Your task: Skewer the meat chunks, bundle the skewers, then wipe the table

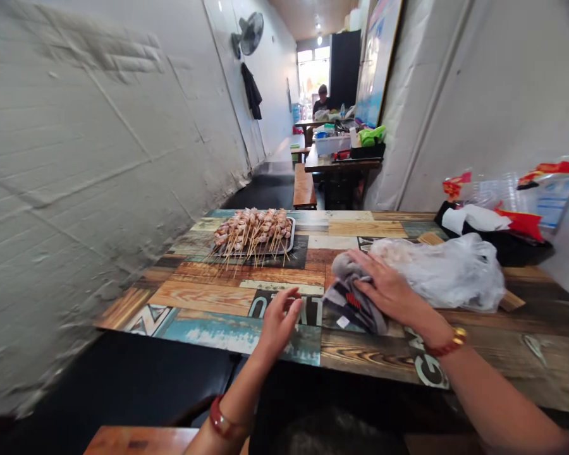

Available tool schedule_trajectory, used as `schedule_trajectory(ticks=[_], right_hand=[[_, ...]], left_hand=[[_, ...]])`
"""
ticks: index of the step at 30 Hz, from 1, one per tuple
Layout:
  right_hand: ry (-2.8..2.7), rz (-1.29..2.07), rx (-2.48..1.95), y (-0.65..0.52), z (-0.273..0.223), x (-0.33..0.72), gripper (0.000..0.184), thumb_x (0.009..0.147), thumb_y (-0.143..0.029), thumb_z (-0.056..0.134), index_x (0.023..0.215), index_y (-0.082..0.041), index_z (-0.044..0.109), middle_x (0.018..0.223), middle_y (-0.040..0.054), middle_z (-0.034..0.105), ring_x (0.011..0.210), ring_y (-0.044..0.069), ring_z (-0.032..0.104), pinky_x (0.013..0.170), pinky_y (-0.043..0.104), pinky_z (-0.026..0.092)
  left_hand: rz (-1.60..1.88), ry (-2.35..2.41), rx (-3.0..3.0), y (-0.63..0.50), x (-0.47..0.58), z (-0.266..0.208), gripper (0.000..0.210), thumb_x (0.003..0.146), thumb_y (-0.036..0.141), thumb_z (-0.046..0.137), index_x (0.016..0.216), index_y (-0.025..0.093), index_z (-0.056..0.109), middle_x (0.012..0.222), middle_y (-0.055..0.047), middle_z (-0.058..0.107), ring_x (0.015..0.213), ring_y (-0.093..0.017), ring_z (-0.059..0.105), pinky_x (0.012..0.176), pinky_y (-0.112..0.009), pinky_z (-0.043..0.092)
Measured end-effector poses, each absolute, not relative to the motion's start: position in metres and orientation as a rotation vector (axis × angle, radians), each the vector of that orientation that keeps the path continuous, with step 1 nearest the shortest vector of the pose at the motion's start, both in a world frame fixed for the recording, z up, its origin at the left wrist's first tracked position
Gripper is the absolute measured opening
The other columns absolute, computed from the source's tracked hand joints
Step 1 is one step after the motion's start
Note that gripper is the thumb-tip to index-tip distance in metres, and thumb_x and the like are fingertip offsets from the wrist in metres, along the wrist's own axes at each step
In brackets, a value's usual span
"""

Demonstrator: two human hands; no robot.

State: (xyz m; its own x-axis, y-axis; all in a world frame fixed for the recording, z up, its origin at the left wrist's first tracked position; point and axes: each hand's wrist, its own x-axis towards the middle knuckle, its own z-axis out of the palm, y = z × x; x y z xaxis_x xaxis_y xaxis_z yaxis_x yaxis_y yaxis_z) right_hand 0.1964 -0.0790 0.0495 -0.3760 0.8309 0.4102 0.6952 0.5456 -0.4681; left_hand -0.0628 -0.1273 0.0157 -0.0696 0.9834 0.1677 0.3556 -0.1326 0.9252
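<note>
A bunched grey cloth [360,309] with red marks lies on the patchwork-patterned table [194,297]. My right hand [384,284] presses down on it, fingers laid over its top. Left of the cloth, my left hand [281,319] hovers over the front of the table, fingers apart and holding nothing. Farther back stands a metal tray [291,234] piled with skewered meat [253,227], the sticks pointing toward me. A crumpled clear plastic bag [455,272] sits just right of my right hand.
At the right back is a black container [521,253] with red and clear packaging. Scissors [535,349], partly blurred, lie at the right front. A white wall [76,158] borders the left side. Beyond are a bench [305,186], another loaded table [344,165] and a seated person [322,101].
</note>
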Motion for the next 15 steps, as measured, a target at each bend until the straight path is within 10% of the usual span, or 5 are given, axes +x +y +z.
schedule_trajectory(ticks=[8,15], right_hand=[[-2.861,0.464,-0.675,-0.143,-0.012,0.122,0.059,0.087,-0.039,0.063,0.142,-0.046,0.044,0.153,-0.0058,0.044,0.146,0.030,0.028,0.120,0.057,0.017],[-2.488,0.143,-1.374,0.042,-0.013,0.113,0.042,0.099,-0.028,0.043,0.141,-0.026,0.052,0.151,0.0087,0.045,0.142,0.028,0.034,0.112,0.048,0.030]], left_hand=[[1.154,1.591,1.907,-0.120,-0.102,-0.026,0.022,0.092,0.028,0.050,0.103,0.021,0.067,0.093,-0.006,0.070,0.089,-0.019,0.066,0.081,-0.034,0.052],[1.219,1.508,1.813,-0.118,-0.109,-0.025,0.021,0.094,0.025,0.050,0.107,0.019,0.065,0.101,-0.008,0.069,0.097,-0.019,0.065,0.084,-0.032,0.052]])
